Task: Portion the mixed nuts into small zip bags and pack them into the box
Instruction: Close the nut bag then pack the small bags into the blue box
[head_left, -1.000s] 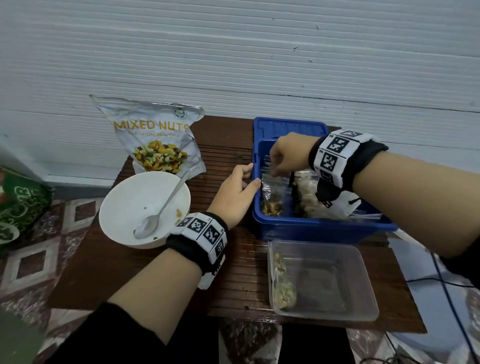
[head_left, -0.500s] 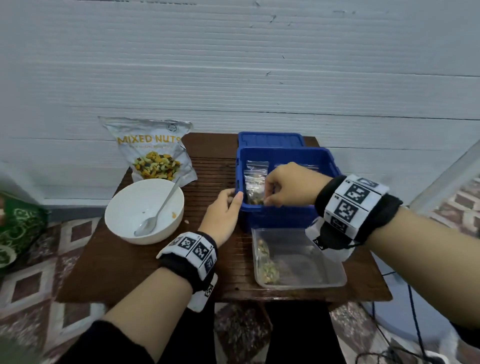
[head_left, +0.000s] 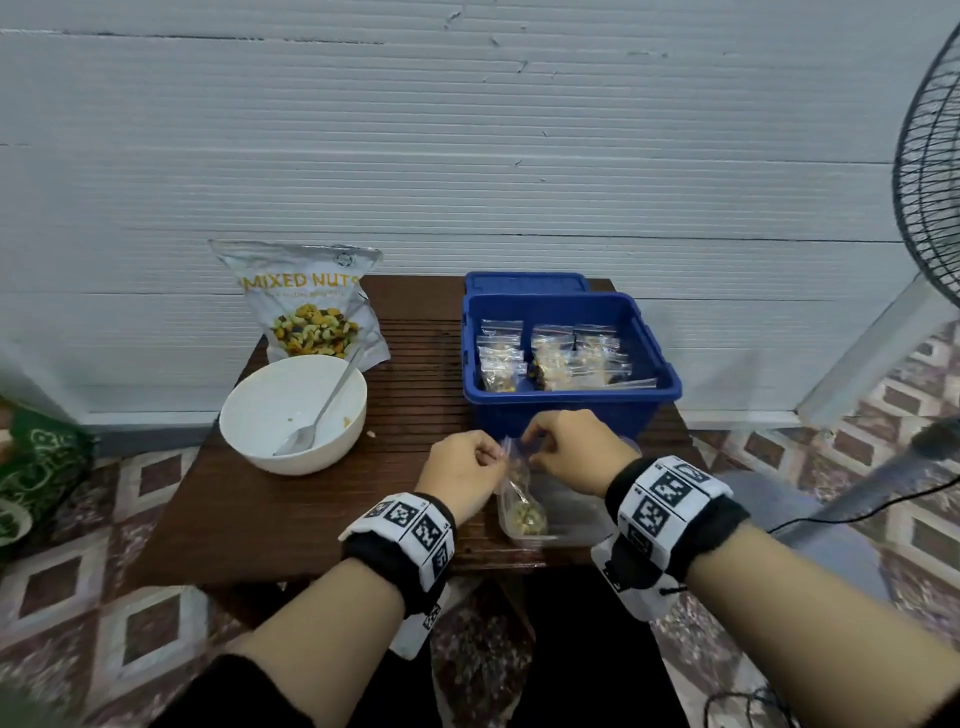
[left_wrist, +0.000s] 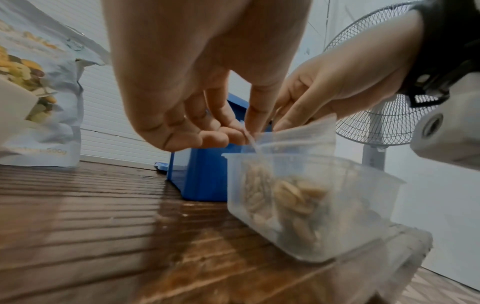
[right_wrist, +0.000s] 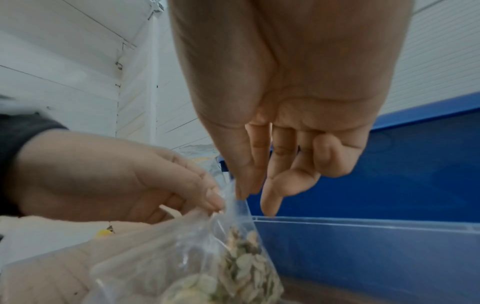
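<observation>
A small clear zip bag (head_left: 521, 506) with nuts in its bottom stands in the clear plastic tub (head_left: 576, 519) at the table's front. My left hand (head_left: 464, 473) pinches the bag's top left corner (left_wrist: 249, 136). My right hand (head_left: 566, 451) pinches the top edge (right_wrist: 240, 200) beside it. Behind them the blue box (head_left: 660, 371) holds several filled zip bags (head_left: 553, 358) standing upright. The mixed nuts pouch (head_left: 311, 306) leans at the back left, behind a white bowl (head_left: 270, 410) with a spoon (head_left: 322, 410) in it.
The small brown slatted table (head_left: 291, 509) stands against a white panelled wall. A blue lid (head_left: 524, 283) lies behind the box. A standing fan (head_left: 930, 156) is at the right, with a cable on the tiled floor. A green bag (head_left: 31, 467) sits at the left.
Both hands left the blue box and came back to the clear tub at the front. They now pinch the top of a bag of nuts there. The head view pulled back.
</observation>
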